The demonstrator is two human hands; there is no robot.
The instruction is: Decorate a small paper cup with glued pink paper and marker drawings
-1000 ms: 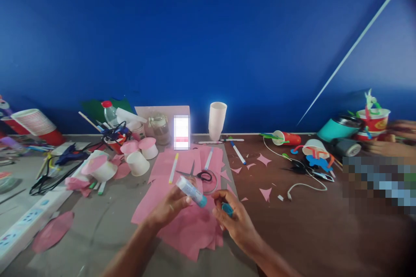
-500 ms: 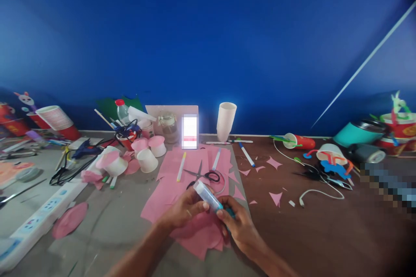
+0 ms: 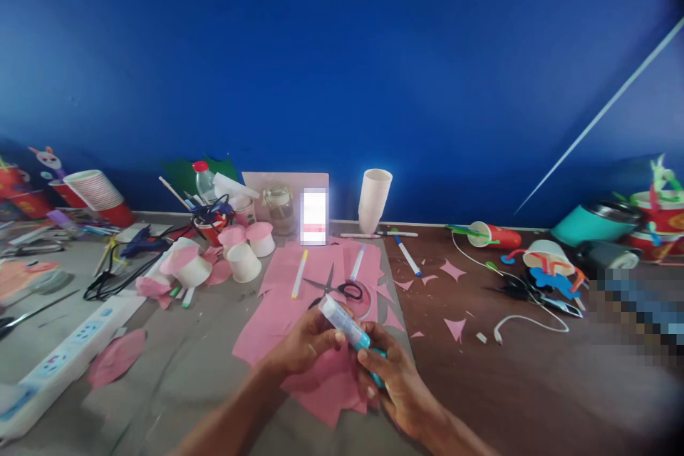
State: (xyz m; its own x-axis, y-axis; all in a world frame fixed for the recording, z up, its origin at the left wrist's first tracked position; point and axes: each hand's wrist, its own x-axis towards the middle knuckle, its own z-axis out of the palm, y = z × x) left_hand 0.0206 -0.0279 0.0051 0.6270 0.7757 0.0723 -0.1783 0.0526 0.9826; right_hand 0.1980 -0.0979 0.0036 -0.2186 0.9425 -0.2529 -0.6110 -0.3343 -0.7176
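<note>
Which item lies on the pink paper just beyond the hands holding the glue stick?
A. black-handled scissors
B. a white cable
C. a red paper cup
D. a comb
A: the black-handled scissors lie on the pink paper just past the glue stick, which the left hand grips by its body while the right hand is at its teal end.

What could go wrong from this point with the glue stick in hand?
The left hand and right hand hold the glue stick over the pink paper; glue might smear it. The scissors lie just beyond, so a reach could catch the blades.
</note>
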